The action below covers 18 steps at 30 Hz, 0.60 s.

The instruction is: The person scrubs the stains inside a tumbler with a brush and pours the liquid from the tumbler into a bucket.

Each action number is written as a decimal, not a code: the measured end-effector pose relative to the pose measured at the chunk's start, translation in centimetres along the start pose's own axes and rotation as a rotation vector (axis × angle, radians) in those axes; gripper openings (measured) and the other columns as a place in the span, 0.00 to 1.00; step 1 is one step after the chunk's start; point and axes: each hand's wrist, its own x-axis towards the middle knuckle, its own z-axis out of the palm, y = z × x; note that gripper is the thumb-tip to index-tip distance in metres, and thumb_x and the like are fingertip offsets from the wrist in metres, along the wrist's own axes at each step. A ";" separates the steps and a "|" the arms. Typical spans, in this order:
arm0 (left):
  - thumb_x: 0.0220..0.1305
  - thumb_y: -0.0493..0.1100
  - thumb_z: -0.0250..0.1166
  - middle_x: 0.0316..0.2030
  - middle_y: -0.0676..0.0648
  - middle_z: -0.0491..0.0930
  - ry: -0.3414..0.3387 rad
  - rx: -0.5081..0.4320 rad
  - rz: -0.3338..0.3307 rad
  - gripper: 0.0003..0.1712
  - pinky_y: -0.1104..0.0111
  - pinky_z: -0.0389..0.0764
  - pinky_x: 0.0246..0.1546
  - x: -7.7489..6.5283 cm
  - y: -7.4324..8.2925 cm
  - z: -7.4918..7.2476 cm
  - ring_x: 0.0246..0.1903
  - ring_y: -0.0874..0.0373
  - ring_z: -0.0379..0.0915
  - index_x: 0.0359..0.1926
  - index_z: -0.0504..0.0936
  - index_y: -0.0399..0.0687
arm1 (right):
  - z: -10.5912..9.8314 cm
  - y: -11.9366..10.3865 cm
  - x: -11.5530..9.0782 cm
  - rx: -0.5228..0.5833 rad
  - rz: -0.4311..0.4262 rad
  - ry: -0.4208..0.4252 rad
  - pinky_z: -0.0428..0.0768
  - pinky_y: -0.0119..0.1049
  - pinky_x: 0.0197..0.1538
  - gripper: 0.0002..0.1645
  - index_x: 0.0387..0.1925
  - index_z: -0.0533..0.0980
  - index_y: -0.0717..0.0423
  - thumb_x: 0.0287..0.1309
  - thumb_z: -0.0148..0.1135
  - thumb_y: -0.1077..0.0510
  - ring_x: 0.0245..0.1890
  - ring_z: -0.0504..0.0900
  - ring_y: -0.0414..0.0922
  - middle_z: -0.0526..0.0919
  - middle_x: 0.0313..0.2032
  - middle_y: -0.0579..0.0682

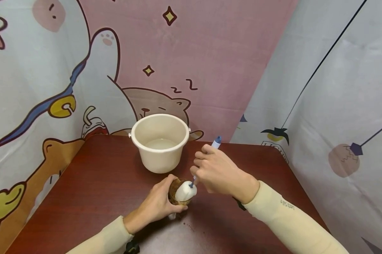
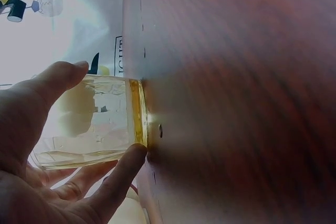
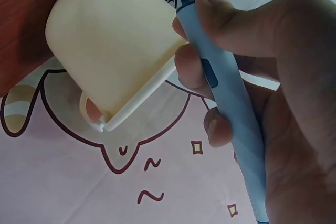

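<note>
My left hand (image 1: 157,203) grips a clear, amber-tinted glass cup (image 1: 173,193) low over the table, thumb on one side and fingers on the other. In the left wrist view the cup (image 2: 113,121) shows a yellowish base close to the tabletop and a pale shape through its wall. That white sponge head (image 1: 184,193) sits at the cup's mouth, partly inside it. My right hand (image 1: 214,169) holds the sponge brush by its light blue handle (image 3: 228,98), fingers wrapped around it. The handle's darker blue end (image 1: 218,139) sticks up above the fist.
A cream bucket (image 1: 160,160) with water-like liquid in its bottom stands behind the hands, near the table's back edge. Dark drops (image 1: 189,225) dot the reddish-brown table (image 1: 99,183) in front of the cup. Printed cloth (image 1: 216,53) hangs around the table.
</note>
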 end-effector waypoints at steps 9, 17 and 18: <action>0.47 0.56 0.98 0.50 0.54 0.88 0.001 -0.005 0.000 0.45 0.66 0.87 0.47 0.1 -0.1 0.2 0.48 0.59 0.87 0.60 0.80 0.57 | 0.8 0.4 -1.2 0.097 0.031 0.037 0.76 0.44 0.59 0.19 0.36 0.88 0.39 0.55 0.91 0.38 0.41 0.83 0.43 0.90 0.32 0.35; 0.47 0.54 0.98 0.50 0.56 0.88 0.017 -0.006 0.014 0.44 0.66 0.89 0.49 0.0 0.0 0.2 0.49 0.60 0.88 0.59 0.80 0.56 | 2.0 -0.2 -2.2 0.140 0.087 0.117 0.78 0.44 0.59 0.17 0.38 0.89 0.40 0.56 0.91 0.41 0.39 0.83 0.42 0.90 0.32 0.35; 0.47 0.53 0.98 0.50 0.56 0.88 0.020 -0.006 0.018 0.44 0.66 0.89 0.49 0.0 0.0 0.2 0.49 0.60 0.88 0.59 0.80 0.56 | 2.1 -0.4 -2.3 0.144 0.097 0.128 0.78 0.44 0.58 0.18 0.37 0.88 0.40 0.56 0.92 0.41 0.38 0.83 0.42 0.89 0.31 0.36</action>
